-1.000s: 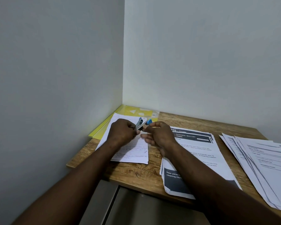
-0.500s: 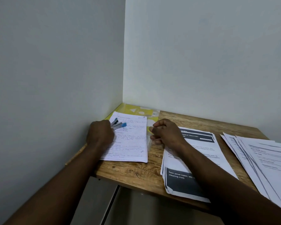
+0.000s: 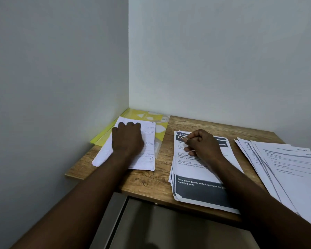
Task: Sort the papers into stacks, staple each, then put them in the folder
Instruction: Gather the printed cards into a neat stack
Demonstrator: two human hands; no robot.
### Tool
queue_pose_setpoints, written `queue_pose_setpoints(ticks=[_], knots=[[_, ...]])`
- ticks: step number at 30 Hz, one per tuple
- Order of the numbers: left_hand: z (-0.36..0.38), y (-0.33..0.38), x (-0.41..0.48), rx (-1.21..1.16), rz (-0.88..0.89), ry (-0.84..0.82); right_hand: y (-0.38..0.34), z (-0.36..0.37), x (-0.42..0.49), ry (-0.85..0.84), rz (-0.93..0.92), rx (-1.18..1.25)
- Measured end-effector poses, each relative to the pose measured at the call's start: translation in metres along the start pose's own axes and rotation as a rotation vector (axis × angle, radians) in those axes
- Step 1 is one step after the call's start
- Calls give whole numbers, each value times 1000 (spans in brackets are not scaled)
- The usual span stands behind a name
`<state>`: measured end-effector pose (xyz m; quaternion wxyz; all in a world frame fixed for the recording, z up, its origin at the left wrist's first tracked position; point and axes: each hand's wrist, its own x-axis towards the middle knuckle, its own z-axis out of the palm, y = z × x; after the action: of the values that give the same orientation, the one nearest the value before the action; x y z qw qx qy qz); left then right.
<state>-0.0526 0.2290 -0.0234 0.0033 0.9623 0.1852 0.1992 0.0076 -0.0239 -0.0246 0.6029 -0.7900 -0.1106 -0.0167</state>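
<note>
My left hand [image 3: 127, 139] covers the white lined handwritten sheets [image 3: 148, 151], which run lengthwise away from me; its grip is hidden. My right hand [image 3: 203, 144] is fisted, empty.

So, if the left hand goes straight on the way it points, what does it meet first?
Probably the yellow plastic folder, just past the far edge of the handwritten lined sheet under the left hand; then the grey wall corner. Depth is unclear.

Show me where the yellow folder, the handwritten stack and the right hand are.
yellow folder [image 3: 131, 115]: head view, bare far part.
handwritten stack [image 3: 148, 159]: head view, lined near-right part.
right hand [image 3: 203, 144]: head view, back of the hand.
</note>
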Motion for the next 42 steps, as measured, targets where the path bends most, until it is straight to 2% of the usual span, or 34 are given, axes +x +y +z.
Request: queue_pose_setpoints(ticks=[2,4,7,13,22,31,33,35,37,39,42], knots=[[-6,23,-6,-150,151,-37,-1,-2,-1,16,-8,-4],[-4,39,-11,-296,253,-147,-2,-7,-3,47,-16,-39],[11,42,-15,-222,382,-231,-3,-21,-5,111,-48,-160],[16,32,-16,-280,326,-240,3,-62,-7,123,-39,-339],[11,30,-19,-293,328,-187,17,-80,-13,134,13,-190],[5,44,-24,-169,340,-103,34,-80,-15,165,-66,-242],[5,56,-26,-248,298,-69,32,-80,-16,184,-66,-212],[4,71,-24,-422,198,-111,30,-82,-16,271,-122,-200],[3,86,-17,-573,89,-196,30,-88,-15,401,-180,-319],[4,101,-8,-610,44,-252,35,-99,-14,478,-145,-500],[1,119,1,-583,-19,-319,46,-106,-11,413,-66,-685]])
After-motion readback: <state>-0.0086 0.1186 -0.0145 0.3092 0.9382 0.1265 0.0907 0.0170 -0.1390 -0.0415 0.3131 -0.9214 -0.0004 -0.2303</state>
